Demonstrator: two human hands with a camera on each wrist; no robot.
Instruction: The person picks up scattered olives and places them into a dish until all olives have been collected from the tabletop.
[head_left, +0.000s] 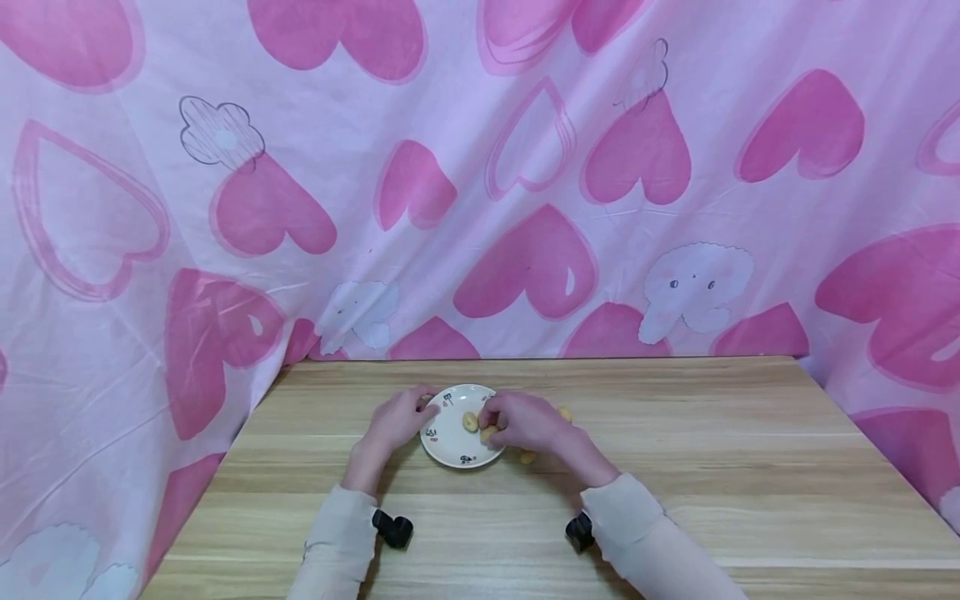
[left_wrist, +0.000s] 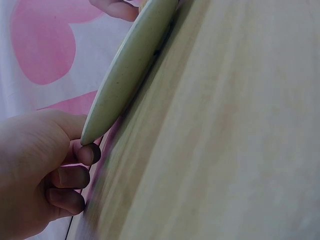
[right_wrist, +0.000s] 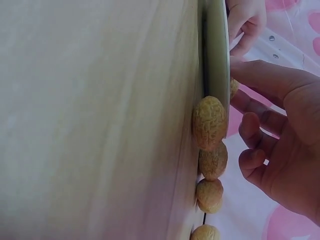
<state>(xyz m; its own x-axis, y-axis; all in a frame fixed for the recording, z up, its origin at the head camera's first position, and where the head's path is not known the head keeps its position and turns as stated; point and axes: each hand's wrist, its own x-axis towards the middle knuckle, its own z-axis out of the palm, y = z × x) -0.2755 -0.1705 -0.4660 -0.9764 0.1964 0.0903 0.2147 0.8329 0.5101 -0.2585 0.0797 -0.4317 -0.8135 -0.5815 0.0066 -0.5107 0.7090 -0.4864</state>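
A white plate (head_left: 448, 446) with small printed pictures lies on the table. My left hand (head_left: 396, 418) pinches its left rim, thumb above and curled fingers below the edge in the left wrist view. One walnut (head_left: 470, 422) sits near the plate's middle. Over the right part of the plate, my right hand (head_left: 528, 421) pinches a second walnut (head_left: 489, 434) between thumb and fingers. In the right wrist view that walnut (right_wrist: 234, 88) is mostly hidden behind the plate's rim and the thumb, while the ring and little fingers curl loosely.
Several walnuts lie on the wooden table (head_left: 712, 500) right of the plate, among them a near walnut (head_left: 527, 457) and a far walnut (head_left: 564, 413), partly hidden by the right arm. A pink heart-patterned cloth (head_left: 525, 258) hangs behind the table. Black cameras (head_left: 393, 529) sit at both wrists.
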